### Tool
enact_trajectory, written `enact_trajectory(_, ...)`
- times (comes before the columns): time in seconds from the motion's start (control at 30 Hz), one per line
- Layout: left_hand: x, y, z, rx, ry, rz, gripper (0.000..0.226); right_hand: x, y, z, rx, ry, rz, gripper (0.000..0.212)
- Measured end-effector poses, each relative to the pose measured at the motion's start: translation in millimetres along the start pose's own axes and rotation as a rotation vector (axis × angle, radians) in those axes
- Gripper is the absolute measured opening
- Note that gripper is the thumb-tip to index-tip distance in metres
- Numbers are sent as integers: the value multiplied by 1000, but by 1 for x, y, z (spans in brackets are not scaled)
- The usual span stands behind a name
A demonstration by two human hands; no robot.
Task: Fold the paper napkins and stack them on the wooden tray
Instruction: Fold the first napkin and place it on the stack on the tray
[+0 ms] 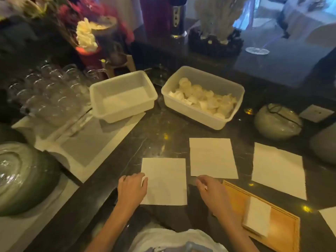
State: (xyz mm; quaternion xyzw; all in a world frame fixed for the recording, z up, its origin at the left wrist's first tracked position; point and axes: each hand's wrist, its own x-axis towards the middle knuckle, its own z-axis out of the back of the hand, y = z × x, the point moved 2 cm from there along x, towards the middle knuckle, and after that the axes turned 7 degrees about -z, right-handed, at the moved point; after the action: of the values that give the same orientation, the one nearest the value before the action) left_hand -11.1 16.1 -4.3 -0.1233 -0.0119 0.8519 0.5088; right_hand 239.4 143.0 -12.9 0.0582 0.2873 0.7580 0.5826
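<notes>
Three flat white paper napkins lie on the dark counter: a near one (166,180), a middle one (212,158) and a right one (279,170). A corner of another napkin (329,218) shows at the right edge. My left hand (131,188) rests on the left edge of the near napkin, fingers curled at its border. My right hand (211,190) hovers between the near napkin and the wooden tray (280,231), fingers loosely curled, holding nothing. A small stack of folded napkins (256,216) sits on the tray.
Behind the napkins stand an empty white plastic tub (123,96) and a second tub (202,96) with white pieces inside. Several upturned glasses (51,91) crowd the left. A green glass bowl (23,177) sits near left, a round pot (278,121) at right.
</notes>
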Motion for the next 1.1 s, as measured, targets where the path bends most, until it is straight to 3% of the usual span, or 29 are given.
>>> enact_trajectory(0.17,26,24,-23,73,112,116,35,21,29,-52,-87,132,-191,30)
enact_trajectory(0.4,47,39,-56,-103,227,192,43,26,43,-94,-244,83,-366,29)
enact_trajectory(0.53,51,42,-68,-216,254,163,27,27,47,-103,-204,78,-428,21)
enact_trajectory(0.63,59,39,-57,-379,209,64,9,23,53,-98,126,86,-464,11)
enact_trajectory(0.7,73,35,-31,-622,169,22,7,17,62,-83,455,93,-513,9)
enact_trajectory(0.73,83,32,-13,-814,176,14,9,12,68,-72,607,87,-538,10)
enact_trajectory(0.8,106,21,29,-1432,227,68,3,-2,80,-47,872,23,-580,11)
enact_trajectory(0.87,125,10,63,-2027,264,115,21,-17,91,-23,1094,-97,-593,12)
enact_trajectory(0.9,129,6,70,-2137,294,152,34,-25,95,-13,1185,-161,-593,12)
enact_trajectory(1.0,110,-19,59,-2056,592,89,71,-36,105,2,1326,-285,-620,7)
enact_trajectory(1.07,83,-43,44,-1939,760,-22,72,-41,105,2,1338,-290,-658,6)
enact_trajectory(1.1,73,-54,40,-1855,759,-34,65,-44,102,1,1343,-254,-675,6)
